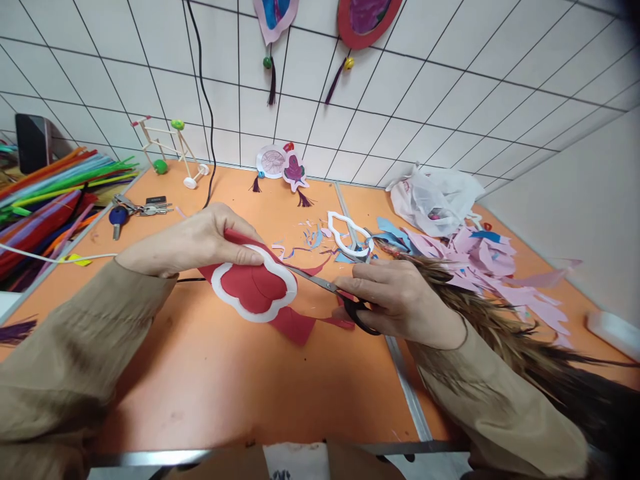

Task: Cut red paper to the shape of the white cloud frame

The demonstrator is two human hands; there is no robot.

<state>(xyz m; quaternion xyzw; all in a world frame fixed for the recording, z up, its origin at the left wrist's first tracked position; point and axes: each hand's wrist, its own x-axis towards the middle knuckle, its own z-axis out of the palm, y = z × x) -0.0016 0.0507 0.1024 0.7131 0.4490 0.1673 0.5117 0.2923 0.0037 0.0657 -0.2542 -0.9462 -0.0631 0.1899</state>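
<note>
My left hand (225, 240) pinches a sheet of red paper (250, 290) along its upper edge, thumb on top. A white flower-shaped outline (237, 310) lies against the red sheet. In my right hand (395, 293) is a pair of scissors (320, 282) with black handles, its blades at the right edge of the white outline. Cut red strips (295, 327) hang below and to the right of the blades. Beyond my right hand rests another white outline frame (345, 233) on the orange table (240, 387).
Pink paper scraps (493, 267), a plastic bag (435, 197) and brown feathers (480, 313) lie on the right. Keys (145, 207), colourful pipe cleaners (55, 200) and a phone (34, 143) are at left. A stick model (170, 150) and tasselled paper ornaments (283, 165) stand near the tiled wall.
</note>
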